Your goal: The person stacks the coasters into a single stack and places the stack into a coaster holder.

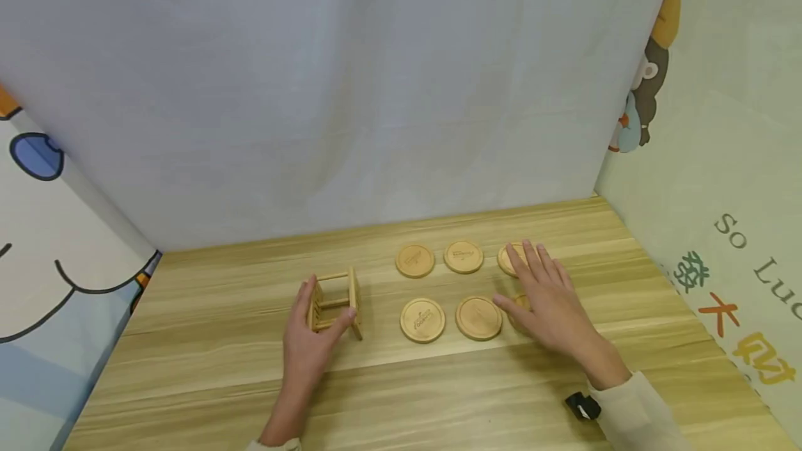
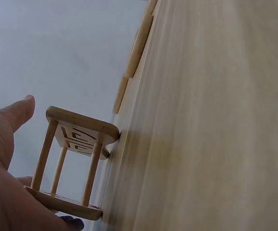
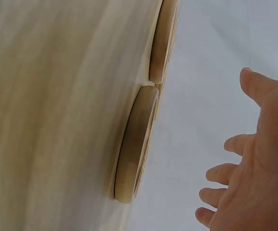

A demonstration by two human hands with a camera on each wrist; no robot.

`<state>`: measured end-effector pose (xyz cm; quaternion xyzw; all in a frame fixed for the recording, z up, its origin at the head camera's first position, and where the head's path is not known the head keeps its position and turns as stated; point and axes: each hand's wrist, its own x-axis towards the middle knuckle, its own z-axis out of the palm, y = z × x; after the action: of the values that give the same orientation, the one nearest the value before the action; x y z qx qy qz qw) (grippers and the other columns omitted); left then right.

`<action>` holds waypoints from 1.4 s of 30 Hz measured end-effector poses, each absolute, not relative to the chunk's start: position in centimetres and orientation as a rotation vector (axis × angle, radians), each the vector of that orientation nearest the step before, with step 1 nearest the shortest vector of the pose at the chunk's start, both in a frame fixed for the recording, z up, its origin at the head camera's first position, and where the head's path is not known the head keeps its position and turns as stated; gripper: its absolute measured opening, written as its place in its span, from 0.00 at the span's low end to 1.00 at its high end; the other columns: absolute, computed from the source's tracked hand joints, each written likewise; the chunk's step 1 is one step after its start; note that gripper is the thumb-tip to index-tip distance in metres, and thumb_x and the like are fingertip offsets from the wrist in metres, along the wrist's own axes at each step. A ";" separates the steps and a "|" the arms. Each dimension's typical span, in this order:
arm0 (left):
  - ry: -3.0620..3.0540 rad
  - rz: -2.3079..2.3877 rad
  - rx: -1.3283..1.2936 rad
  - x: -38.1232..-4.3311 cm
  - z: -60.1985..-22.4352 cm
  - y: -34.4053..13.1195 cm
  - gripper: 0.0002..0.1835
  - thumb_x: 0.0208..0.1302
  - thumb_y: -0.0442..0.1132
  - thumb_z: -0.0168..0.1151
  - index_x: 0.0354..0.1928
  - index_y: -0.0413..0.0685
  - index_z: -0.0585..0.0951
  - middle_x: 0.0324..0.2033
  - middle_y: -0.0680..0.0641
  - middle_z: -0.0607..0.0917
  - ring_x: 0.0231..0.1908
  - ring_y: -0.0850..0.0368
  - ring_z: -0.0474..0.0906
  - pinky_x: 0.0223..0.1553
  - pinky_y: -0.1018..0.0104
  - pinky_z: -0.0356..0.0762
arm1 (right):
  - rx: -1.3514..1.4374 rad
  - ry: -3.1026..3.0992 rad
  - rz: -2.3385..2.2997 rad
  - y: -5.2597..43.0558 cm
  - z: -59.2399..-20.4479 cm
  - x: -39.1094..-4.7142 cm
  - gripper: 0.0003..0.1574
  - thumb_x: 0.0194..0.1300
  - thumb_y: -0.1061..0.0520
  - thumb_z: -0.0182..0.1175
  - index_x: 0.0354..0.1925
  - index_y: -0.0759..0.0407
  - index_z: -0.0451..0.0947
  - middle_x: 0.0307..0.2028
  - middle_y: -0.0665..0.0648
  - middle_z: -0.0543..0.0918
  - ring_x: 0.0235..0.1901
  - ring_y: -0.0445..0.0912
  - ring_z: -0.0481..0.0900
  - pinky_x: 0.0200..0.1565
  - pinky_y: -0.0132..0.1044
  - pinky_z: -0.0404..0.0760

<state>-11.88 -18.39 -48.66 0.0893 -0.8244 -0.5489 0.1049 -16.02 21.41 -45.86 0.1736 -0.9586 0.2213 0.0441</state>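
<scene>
A small wooden coaster holder [image 1: 335,303], two slotted panels joined by thin rods, stands at the left of the table. My left hand [image 1: 308,339] is spread around it, fingers along its left panel and the thumb by the right one. In the left wrist view, the thumb [image 2: 18,113] is apart from the upper panel. Round wooden coasters lie flat in two rows, including a front-left one [image 1: 422,320] and a back-left one [image 1: 415,261]. Over the right end of the rows hovers my right hand [image 1: 554,308], fingers extended, partly hiding the back-right coaster [image 1: 506,261] and front-right coaster [image 1: 519,322].
The wood-grain table [image 1: 438,395] reaches a grey cloth [image 1: 351,103] at the back. Printed panels flank it, with a cartoon face [image 1: 56,242] on the left and lettering on the right. A small black object [image 1: 583,406] is by the right sleeve.
</scene>
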 end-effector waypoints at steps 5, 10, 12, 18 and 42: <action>-2.425 -1.642 0.308 -11.9 -48.9 -18.2 0.53 0.66 0.47 0.82 0.87 0.46 0.63 0.86 0.35 0.59 0.86 0.33 0.52 0.85 0.36 0.50 | 0.529 -2.938 0.686 21.7 -45.9 -16.0 0.55 0.84 0.36 0.60 0.90 0.61 0.50 0.88 0.74 0.46 0.86 0.73 0.41 0.81 0.75 0.45; -2.433 -1.669 0.352 -11.9 -49.2 -18.3 0.52 0.68 0.47 0.81 0.88 0.51 0.62 0.86 0.37 0.61 0.85 0.32 0.53 0.84 0.34 0.52 | 0.530 -2.950 0.696 22.2 -45.7 -16.2 0.54 0.85 0.37 0.59 0.90 0.61 0.50 0.88 0.74 0.45 0.86 0.74 0.41 0.81 0.76 0.44; -2.430 -1.675 0.359 -11.9 -49.3 -18.2 0.51 0.69 0.47 0.80 0.88 0.52 0.63 0.86 0.37 0.62 0.85 0.32 0.54 0.83 0.33 0.52 | 0.531 -2.953 0.705 22.4 -45.6 -16.3 0.54 0.85 0.37 0.59 0.90 0.61 0.49 0.88 0.74 0.44 0.86 0.73 0.40 0.81 0.75 0.44; -2.434 -1.689 0.338 -11.8 -49.3 -18.2 0.49 0.72 0.46 0.78 0.88 0.52 0.61 0.86 0.37 0.62 0.85 0.30 0.52 0.82 0.28 0.53 | 0.537 -2.945 0.728 22.8 -45.5 -16.4 0.51 0.87 0.39 0.57 0.89 0.62 0.50 0.87 0.75 0.44 0.86 0.74 0.41 0.81 0.76 0.44; -2.464 -1.654 0.345 -11.7 -49.3 -18.3 0.49 0.73 0.49 0.77 0.88 0.56 0.62 0.85 0.36 0.62 0.84 0.29 0.55 0.80 0.26 0.57 | 0.667 -2.789 0.909 23.9 -46.1 -17.0 0.57 0.74 0.48 0.75 0.87 0.63 0.58 0.84 0.74 0.59 0.82 0.75 0.55 0.76 0.82 0.48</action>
<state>-11.68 -18.30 -49.31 0.1153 -0.8223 -0.5520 0.0771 -17.03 23.85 -46.14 0.2211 -0.9251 0.3016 0.0666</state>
